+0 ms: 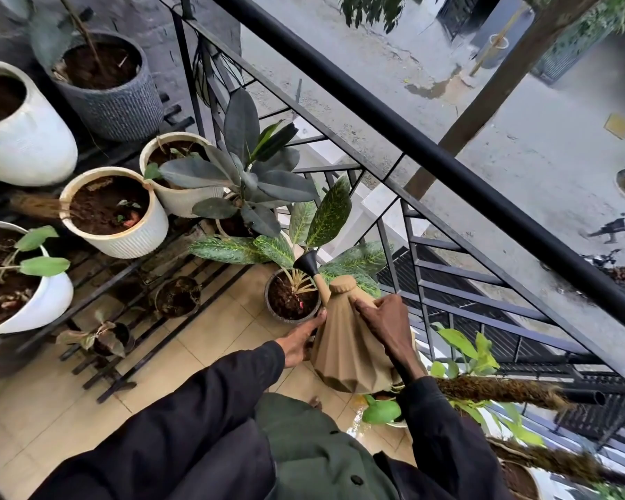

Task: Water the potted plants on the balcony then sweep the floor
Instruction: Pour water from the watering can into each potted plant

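Still in the watering half of the job, I'd say. The watering can [350, 351] is tipped over the small dark pot [267, 301] on the tiled floor [69, 409], and its black flared rose [305, 263] sits right above the soil, among the speckled leaves. I can't actually make out any water coming out. Right hand [383, 319] is curled round the handle up top. Left hand [300, 341] props the can's lower side with the thumb laid straight, and the other fingers are hidden behind the can, so I can't tell how they lie.

No idea which of the other pots are done; their soil all looks dark. No broom in the hands, so my guess is the sweeping is all still to come.

Texture-wise: the can is matte tan with sharp pleated facets, like folded paper. There's a white ribbed pot [130, 240] and a grey woven-look pot [123, 110] on a black slatted metal rack [152, 283], plus a rubber plant [246, 175] with thick, glossy leaves.
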